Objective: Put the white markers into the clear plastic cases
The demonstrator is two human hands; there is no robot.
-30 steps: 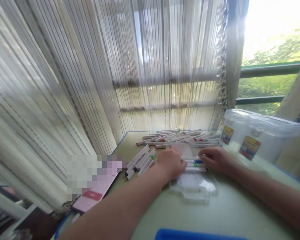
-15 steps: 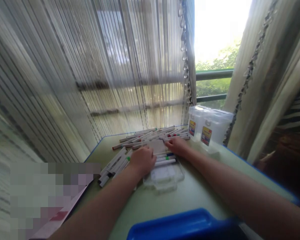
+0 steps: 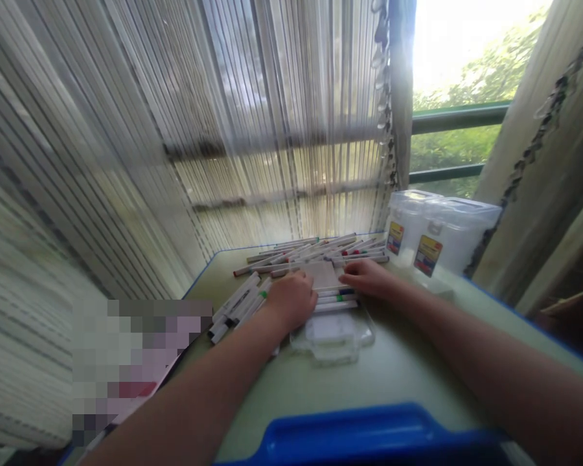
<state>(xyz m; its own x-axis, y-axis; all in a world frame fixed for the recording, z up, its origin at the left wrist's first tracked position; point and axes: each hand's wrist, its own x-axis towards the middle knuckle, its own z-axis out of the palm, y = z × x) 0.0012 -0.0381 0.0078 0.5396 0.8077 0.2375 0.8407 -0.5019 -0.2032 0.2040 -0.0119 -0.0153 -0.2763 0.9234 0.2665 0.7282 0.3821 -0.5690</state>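
Note:
A clear plastic case (image 3: 333,332) lies open on the table, with its handle end towards me. Several white markers (image 3: 334,306), some with green or blue bands, lie across it. My left hand (image 3: 293,299) rests at the case's left side, fingers curled; what they hold, if anything, is hidden. At the far right edge of the case is my right hand (image 3: 366,277), its thumb and fingers drawn together. Whatever is between them is too small to make out. Between the hands shows the flat, clear far part (image 3: 322,275) of the case.
Loose markers (image 3: 301,251) are heaped behind the case, with more markers (image 3: 238,301) to the left. Two clear lidded boxes (image 3: 459,233) with labels stand at the back right. A blue plastic edge (image 3: 344,424) is nearest me. Curtains (image 3: 272,116) hang behind the table (image 3: 393,382).
The view has shifted, so the table and its things sit farther right and slightly higher. Both hands remain at the sides of the case, with little visible movement against it.

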